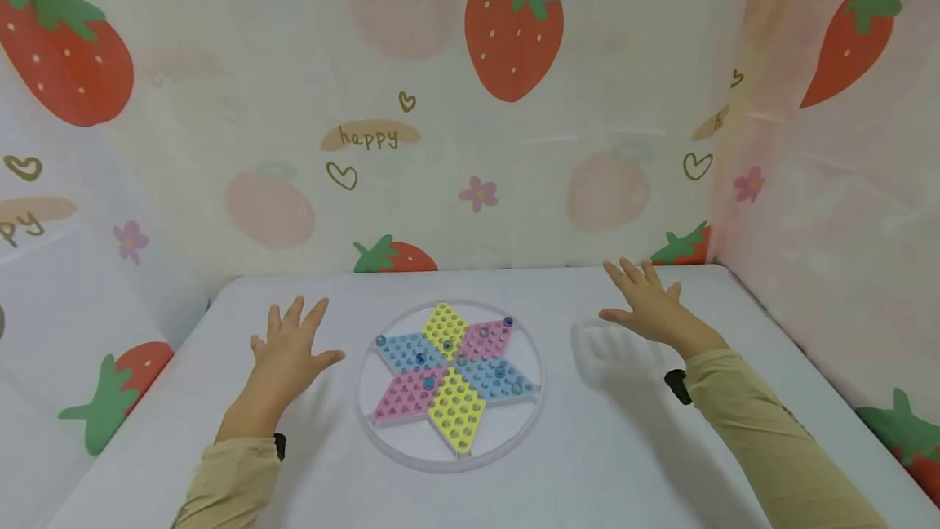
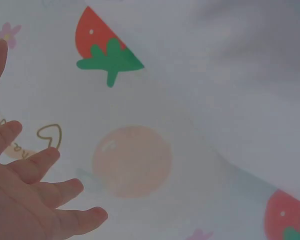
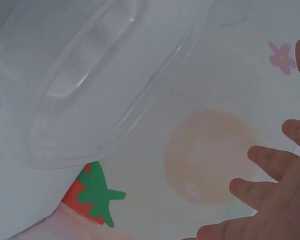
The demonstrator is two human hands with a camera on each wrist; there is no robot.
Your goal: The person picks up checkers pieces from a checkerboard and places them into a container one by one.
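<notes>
Marbles (image 1: 429,383) sit in the star board (image 1: 457,415) on the counter (image 1: 330,488), between our hands. Left hand (image 1: 285,357) and right hand (image 1: 649,304): fingers spread, nothing held. We'd best pinch marbles singly, keep the board level, avoid bumping the clear tray (image 3: 105,55).

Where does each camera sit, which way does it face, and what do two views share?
Head: worn on the head, looking forward and down at the round board on the table; left hand, right hand and both sleeves show.
Left wrist: worn there, facing the printed cloth; part of the left hand shows at lower left.
Right wrist: worn there, facing a clear tub and printed cloth; part of the right hand shows.
Shared: head and right wrist both show the clear tub.
</notes>
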